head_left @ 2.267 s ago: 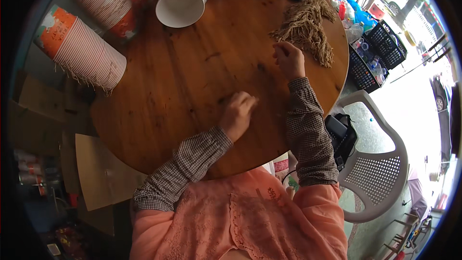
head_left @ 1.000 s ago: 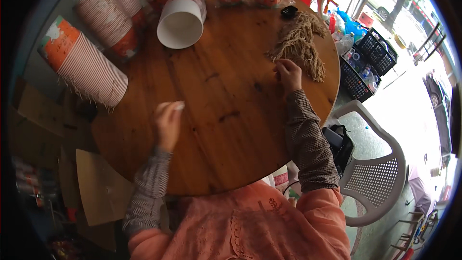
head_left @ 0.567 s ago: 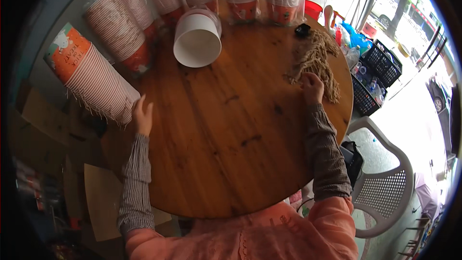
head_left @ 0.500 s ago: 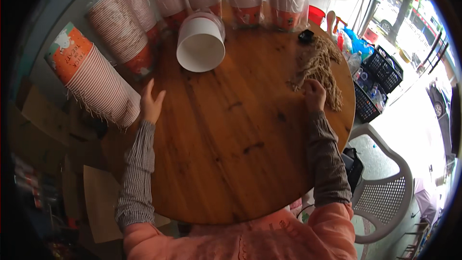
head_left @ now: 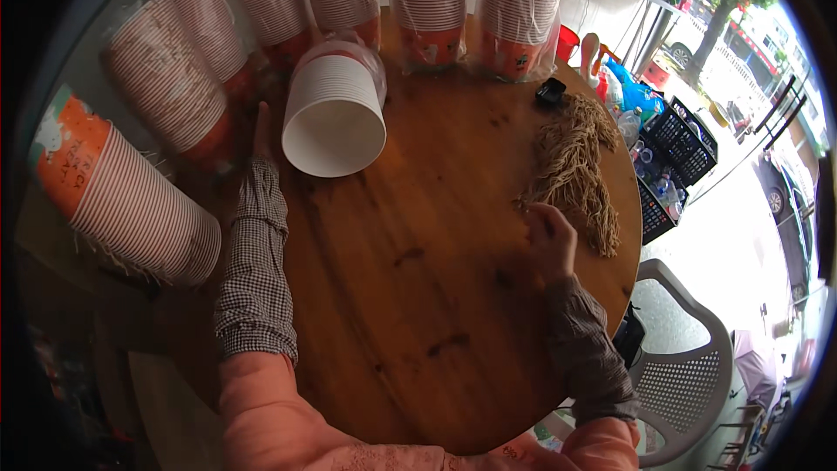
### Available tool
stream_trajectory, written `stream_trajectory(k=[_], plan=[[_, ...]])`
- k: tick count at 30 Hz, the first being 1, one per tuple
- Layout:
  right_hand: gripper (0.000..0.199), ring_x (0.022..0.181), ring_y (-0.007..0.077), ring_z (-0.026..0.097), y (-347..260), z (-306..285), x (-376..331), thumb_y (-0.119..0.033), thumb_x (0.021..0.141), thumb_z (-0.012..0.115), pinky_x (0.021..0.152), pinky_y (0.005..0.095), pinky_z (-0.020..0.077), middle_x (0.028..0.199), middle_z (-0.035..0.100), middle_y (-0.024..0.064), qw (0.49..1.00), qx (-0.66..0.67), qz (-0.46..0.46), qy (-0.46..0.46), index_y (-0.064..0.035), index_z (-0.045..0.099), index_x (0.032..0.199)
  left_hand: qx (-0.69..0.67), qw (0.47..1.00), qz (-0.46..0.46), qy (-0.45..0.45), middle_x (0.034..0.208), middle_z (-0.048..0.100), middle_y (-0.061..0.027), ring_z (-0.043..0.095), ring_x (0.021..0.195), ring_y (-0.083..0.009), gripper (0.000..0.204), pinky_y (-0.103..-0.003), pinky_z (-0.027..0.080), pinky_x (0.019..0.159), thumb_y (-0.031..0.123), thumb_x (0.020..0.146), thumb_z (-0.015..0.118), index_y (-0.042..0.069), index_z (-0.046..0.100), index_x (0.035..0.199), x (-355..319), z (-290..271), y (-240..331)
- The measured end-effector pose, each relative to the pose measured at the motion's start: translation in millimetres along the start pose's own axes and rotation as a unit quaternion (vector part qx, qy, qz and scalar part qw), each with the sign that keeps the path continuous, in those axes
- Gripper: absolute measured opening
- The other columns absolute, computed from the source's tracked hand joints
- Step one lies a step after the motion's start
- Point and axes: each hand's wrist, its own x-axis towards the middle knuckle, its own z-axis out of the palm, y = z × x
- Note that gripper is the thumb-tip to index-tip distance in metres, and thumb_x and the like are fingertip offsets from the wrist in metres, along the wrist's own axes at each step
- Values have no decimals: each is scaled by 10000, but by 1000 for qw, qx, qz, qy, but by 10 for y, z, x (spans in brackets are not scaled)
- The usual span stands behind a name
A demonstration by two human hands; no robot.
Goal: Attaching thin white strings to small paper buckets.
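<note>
My left hand (head_left: 262, 134) reaches forward with fingers stretched out, seen edge-on. It is between a plastic-wrapped stack of orange and white paper cups (head_left: 174, 83) and a nested stack of white paper buckets (head_left: 334, 135) lying on its side, mouth toward me. Whether it touches either is unclear. Over the table's right side, my right hand (head_left: 551, 240) is closed in a pinch at the near left edge of a heap of tan strings (head_left: 575, 170). What its fingertips hold is too small to make out.
More wrapped cup stacks (head_left: 427, 9) line the far edge of the round wooden table (head_left: 418, 296). Another cup stack (head_left: 131, 196) leans at left. A small black object (head_left: 550, 92) sits by the strings. Black crates (head_left: 680, 153) and a plastic chair (head_left: 689, 366) stand right.
The whole view has shifted. My left hand has reached farther forward toward the white bucket stack. My right hand has drawn back toward me and slightly left, off the tan strings.
</note>
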Motion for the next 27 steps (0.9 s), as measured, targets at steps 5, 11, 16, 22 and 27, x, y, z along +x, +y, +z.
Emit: stream_trajectory(k=[5, 11, 16, 22, 27], plan=[[324, 1035, 150, 585, -14, 1020, 1148, -221, 985, 550, 897, 282, 460, 1099, 641, 100, 983, -74, -102, -135, -9, 545, 1230, -256, 902, 20, -347, 1401, 489, -154, 499, 1247, -297, 751, -424, 388, 1062, 639, 962, 299, 54, 405, 1422, 140, 321, -224], [561, 1222, 286, 524, 217, 2653, 2497, -429, 989, 466, 1035, 340, 374, 1297, 545, 218, 984, 18, -128, -124, 2, 442, 1347, -287, 908, 16, -305, 1364, 522, -157, 521, 1219, -290, 664, -431, 407, 1041, 563, 991, 334, 40, 447, 1383, 155, 198, -55], [629, 1252, 319, 480, 202, 3028, 2737, -499, 989, 354, 1046, 371, 358, 1333, 500, 246, 970, -71, -142, -187, -12, 418, 1382, -283, 934, -37, -214, 1355, 527, -151, 522, 1215, -281, 631, -423, 408, 1039, 529, 991, 363, 40, 449, 1380, -203, 340, -227], [672, 1160, 233, 557, 436, 2675, 2135, -547, 961, 444, 1006, 356, 421, 1306, 558, 154, 906, 300, 40, -295, -32, 443, 1392, -252, 960, -63, -106, 1343, 534, -142, 525, 1207, -266, 584, -411, 410, 1036, 477, 990, 406, 40, 454, 1376, -659, 342, -209], [585, 1244, 280, 483, 95, 2365, 1221, -446, 999, 365, 1067, 336, 328, 1300, 550, 198, 944, 183, 52, -269, 29, 484, 1319, -231, 964, -127, -35, 1332, 540, -135, 527, 1201, -255, 548, -400, 411, 1034, 434, 990, 442, 40, 457, 1372, -1356, 367, -408]])
